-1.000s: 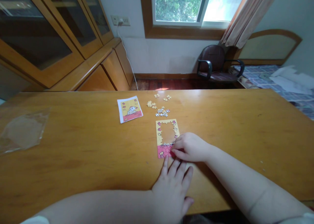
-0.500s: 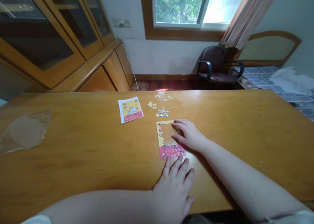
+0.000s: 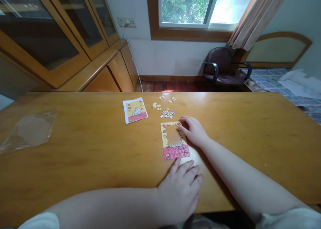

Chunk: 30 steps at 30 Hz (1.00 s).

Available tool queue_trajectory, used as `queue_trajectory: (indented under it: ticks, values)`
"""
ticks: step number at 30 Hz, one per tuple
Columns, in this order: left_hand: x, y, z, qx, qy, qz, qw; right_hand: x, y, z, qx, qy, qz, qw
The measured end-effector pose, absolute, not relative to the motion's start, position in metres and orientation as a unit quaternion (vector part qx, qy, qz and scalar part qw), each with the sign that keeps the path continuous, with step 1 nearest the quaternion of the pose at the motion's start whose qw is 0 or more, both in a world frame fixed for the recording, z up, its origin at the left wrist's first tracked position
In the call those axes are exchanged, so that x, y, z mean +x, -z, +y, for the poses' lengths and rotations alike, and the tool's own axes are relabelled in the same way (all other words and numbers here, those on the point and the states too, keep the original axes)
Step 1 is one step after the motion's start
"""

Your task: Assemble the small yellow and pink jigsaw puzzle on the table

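A small jigsaw puzzle (image 3: 175, 148) lies on the wooden table (image 3: 87, 148), its yellow border and pink bottom joined and its middle hollow. My right hand (image 3: 193, 131) rests on the puzzle's upper right corner with the fingers stretched out flat. My left hand (image 3: 182, 188) lies flat on the table just below the puzzle, fingertips near its pink bottom edge, holding nothing. Loose puzzle pieces (image 3: 167, 113) sit in small clusters just beyond the puzzle. A picture card (image 3: 134, 110) showing the finished image lies to the left of them.
A clear plastic bag (image 3: 30, 130) lies at the table's far left. Behind the table stand wooden cabinets (image 3: 62, 45) with glass doors, a dark armchair (image 3: 220, 66) under the window, and a bed (image 3: 288, 85) at the right.
My right hand has slid from the puzzle's pink lower right corner up to its upper right corner. My left hand has drawn back slightly and angled to the right.
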<state>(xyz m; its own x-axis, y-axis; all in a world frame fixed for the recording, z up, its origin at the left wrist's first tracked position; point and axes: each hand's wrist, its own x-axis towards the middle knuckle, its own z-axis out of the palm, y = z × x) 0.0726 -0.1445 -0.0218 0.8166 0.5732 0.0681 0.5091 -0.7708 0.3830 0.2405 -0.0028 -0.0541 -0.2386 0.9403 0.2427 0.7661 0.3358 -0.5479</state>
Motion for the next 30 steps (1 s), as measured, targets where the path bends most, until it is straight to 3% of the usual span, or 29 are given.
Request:
queue_trajectory:
  ticks: [7,10,13,16,21,30]
  values:
    - [0.084,0.007,-0.13,0.942,-0.15,0.296,0.052,0.234,0.051,0.0,-0.573,-0.143,-0.762,0.266]
    - [0.072,-0.021,-0.107,0.888,-0.105,0.447,0.027,0.235,0.051,0.006,-0.576,-0.156,-0.755,0.273]
    - [0.047,-0.043,-0.066,0.768,-0.022,0.636,0.074,0.237,0.052,0.017,-0.602,-0.186,-0.717,0.299]
    - [0.022,-0.039,-0.022,0.684,-0.054,0.719,0.111,0.239,0.053,0.024,-0.614,-0.229,-0.68,0.328]
    - [0.015,0.007,0.018,0.72,-0.175,0.665,0.087,0.243,0.056,0.025,-0.6,-0.257,-0.673,0.348]
    - [0.017,0.034,0.028,0.773,-0.158,0.606,0.101,0.247,0.058,0.033,-0.588,-0.308,-0.635,0.394]
